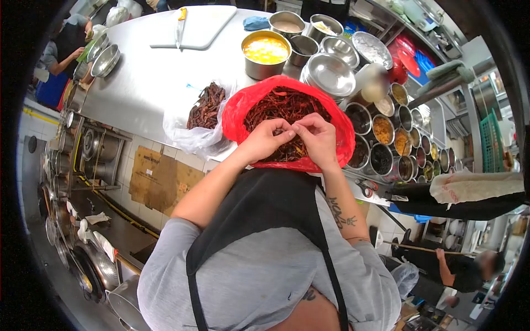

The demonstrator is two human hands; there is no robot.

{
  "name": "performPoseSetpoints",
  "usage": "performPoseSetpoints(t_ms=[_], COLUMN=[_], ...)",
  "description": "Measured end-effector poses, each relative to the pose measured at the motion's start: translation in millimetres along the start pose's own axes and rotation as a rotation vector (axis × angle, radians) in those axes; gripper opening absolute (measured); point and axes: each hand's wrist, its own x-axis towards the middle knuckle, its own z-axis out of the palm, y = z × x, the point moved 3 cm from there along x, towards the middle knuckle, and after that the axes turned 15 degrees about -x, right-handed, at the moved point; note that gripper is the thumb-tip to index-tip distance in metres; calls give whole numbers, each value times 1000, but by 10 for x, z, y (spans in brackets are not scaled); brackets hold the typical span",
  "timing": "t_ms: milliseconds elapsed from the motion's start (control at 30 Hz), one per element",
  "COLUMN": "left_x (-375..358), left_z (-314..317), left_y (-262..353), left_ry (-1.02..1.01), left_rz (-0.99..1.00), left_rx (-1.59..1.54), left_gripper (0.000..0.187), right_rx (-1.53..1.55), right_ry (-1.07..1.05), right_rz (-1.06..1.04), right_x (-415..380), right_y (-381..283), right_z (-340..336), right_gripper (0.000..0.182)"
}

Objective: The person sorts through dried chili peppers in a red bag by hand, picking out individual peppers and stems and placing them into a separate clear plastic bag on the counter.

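Observation:
A red plastic bag (343,129) lies open on the steel table (138,83), full of dried red chillies (281,105). Above its near half, my left hand (269,140) and my right hand (317,139) meet with their fingertips pinched close together. Whatever they pinch is too small to make out. Left of the red bag, a clear plastic bag (190,138) holds more dark dried chillies (207,106).
At the back stand a white cutting board (207,27) with a yellow-handled knife (180,27), and a pot of yellow liquid (266,51). Metal bowls (330,74) and many ingredient tins (382,129) crowd the right. Other people work at the far left and lower right.

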Motion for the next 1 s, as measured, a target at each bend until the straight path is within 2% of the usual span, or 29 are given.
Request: performPoseSetpoints(t_ms=[67, 167, 267, 367, 567, 667, 767, 867, 1000], left_x=[-19, 0, 17, 27, 33, 43, 51, 50, 87], left_z=[-9, -59, -84, -54, -46, -68, -18, 7, -14], left_y=[81, -65, -28, -9, 20, -63, 14, 75, 2], left_ry=[21, 62, 48, 72, 76, 68, 124, 141, 145], left_rz=[-136, -245, -261, -209, -133, -138, -102, -96, -115], left_rx=[-90, -424, -689, -728, -591, -599, -598, -568, -613], left_gripper=[18, 15, 11, 9, 12, 14, 14, 14, 13], right_rx=[-8, -34, 34, 207, 233, 148, -148, -264, -247], right_ry=[-2, 32, 122, 93, -102, -157, -148, -88, -114], right_rz=[82, 208, 260, 199, 224, 318, 189, 114, 40], right_x=[-12, -20, -8, 4, -40, -41, -54, -44, -31], right_y=[-71, -171, -144, -158, -71, -107, -32, -111, -211], right_z=[-23, -88, -167, -142, -41, -52, -43, -64, -98], right_gripper=[6, 7, 9, 7, 9, 9, 8, 7, 7])
